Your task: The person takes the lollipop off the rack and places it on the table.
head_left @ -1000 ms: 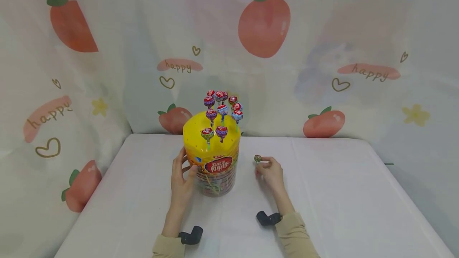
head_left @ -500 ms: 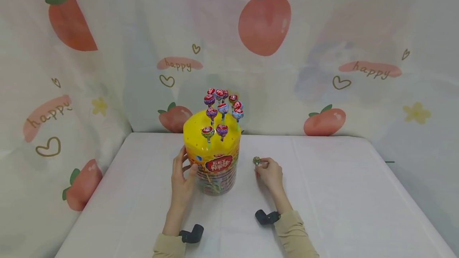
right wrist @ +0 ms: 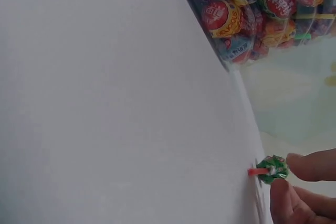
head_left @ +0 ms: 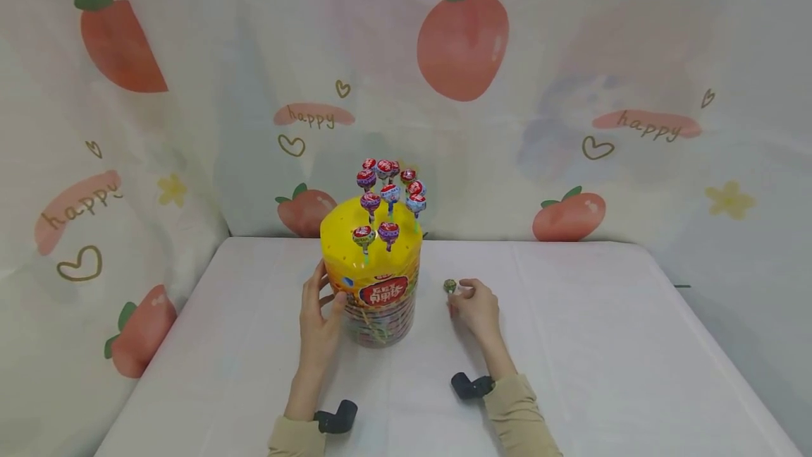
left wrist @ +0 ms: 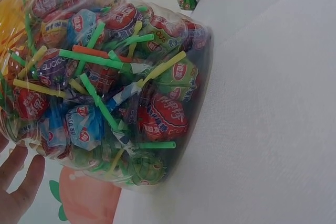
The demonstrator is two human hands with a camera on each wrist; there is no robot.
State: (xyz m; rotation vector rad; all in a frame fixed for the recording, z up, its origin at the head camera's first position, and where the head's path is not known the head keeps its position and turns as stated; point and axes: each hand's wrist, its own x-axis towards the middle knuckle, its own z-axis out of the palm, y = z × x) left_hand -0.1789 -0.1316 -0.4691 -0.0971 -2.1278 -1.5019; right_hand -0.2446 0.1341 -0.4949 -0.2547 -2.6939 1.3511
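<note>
A clear jar [head_left: 380, 326] with a yellow lid [head_left: 345, 231] stands upright on the table, packed with wrapped lollipops. Several lollipops [head_left: 388, 233] stand in the lid, heads up. My left hand [head_left: 320, 326] holds the jar's left side, thumb at the front and fingers round the side; the left wrist view catches only some of its fingers [left wrist: 31, 184]. To the right of the jar, my right hand [head_left: 478, 309] pinches a green-wrapped lollipop [right wrist: 273, 169] with a red stick [right wrist: 257, 171]. That lollipop is low over the table, and contact with the cloth cannot be told.
White cloth covers the table [head_left: 590, 344]. Behind it hangs a pale backdrop [head_left: 393, 34] printed with peaches, hearts and "happy". A black device sits on the left wrist [head_left: 336, 417] and another on the right wrist [head_left: 471, 386].
The green lollipop in my right hand has dropped slightly. My left hand stays on the jar, and the lollipops in the lid stand as before. The head view has shifted a little.
</note>
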